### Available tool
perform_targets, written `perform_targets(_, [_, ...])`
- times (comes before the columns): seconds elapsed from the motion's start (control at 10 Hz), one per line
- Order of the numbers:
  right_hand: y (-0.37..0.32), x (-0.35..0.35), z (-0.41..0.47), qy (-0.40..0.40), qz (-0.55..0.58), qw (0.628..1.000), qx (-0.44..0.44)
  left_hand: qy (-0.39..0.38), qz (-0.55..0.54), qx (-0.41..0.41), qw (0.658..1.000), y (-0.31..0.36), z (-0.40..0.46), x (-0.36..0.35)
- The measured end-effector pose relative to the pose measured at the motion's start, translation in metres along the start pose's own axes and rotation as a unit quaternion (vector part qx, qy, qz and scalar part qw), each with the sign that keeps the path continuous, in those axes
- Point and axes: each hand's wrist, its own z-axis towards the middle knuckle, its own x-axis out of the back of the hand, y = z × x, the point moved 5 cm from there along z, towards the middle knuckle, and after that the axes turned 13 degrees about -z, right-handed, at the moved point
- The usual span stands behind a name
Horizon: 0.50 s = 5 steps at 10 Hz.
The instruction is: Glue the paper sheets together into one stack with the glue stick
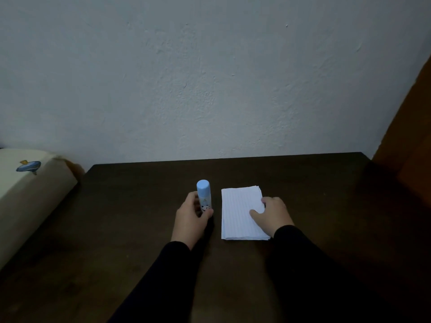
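A light blue glue stick (pixel 203 191) stands upright, capped, on the dark wooden table (pixel 140 229). My left hand (pixel 191 220) grips its lower body with fingers and thumb curled round it. To its right lies a small pile of white lined paper sheets (pixel 240 210), edges slightly uneven. My right hand (pixel 271 215) rests on the pile's right side, thumb on the top sheet and fingers curled over the right edge.
A pale wall (pixel 210 78) rises straight behind the table's far edge. A cream cushion with a blue print (pixel 28 183) sits off the table's left side. An orange-brown panel (pixel 410 141) stands at the right.
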Motion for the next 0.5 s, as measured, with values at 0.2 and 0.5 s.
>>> perform_targets(0.2, [-0.002,-0.005,0.002,0.008,0.01,1.0,-0.01,0.007,-0.002,0.002,1.0,-0.004,0.007,-0.002])
perform_targets(0.5, [0.007,-0.001,-0.003,0.001,0.061,0.998,-0.005,0.027,-0.017,0.015,0.999,-0.005,-0.003,0.015])
